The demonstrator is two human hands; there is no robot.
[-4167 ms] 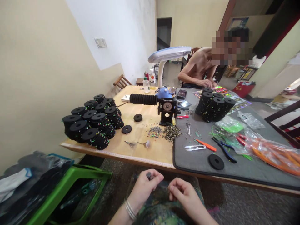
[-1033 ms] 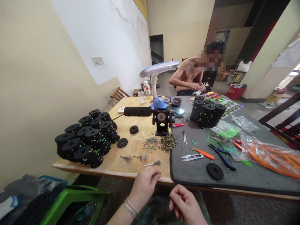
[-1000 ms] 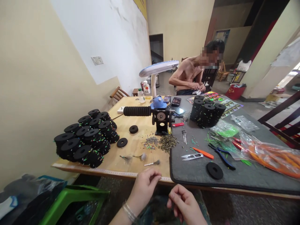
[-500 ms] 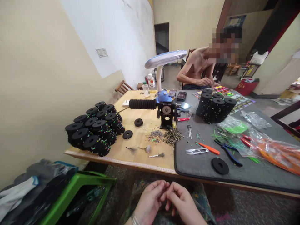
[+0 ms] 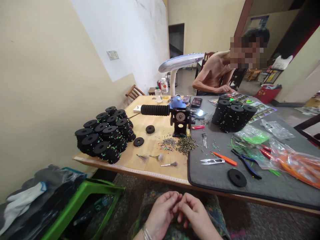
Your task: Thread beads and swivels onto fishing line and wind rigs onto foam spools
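Note:
My left hand and my right hand meet fingertip to fingertip over my lap, just in front of the table edge. The fingers of both are curled and pressed together; anything between them is hidden or too small to make out. Nearest to them on the table lie a white-handled tuft of fibres, thread snips and a black foam ring. Further back, a black winding device carries a row of black foam rings on its shaft.
Stacks of foam spools stand at left, more spools at right. Brass-coloured beads, an orange tool, blue pliers and plastic bags lie about. A desk lamp rises behind. Another person sits opposite. A green stool stands lower left.
My view has turned slightly left, so the table and its things sit further right. My hands stay together in nearly the same pose. The person opposite leans lower, hands closer to the table.

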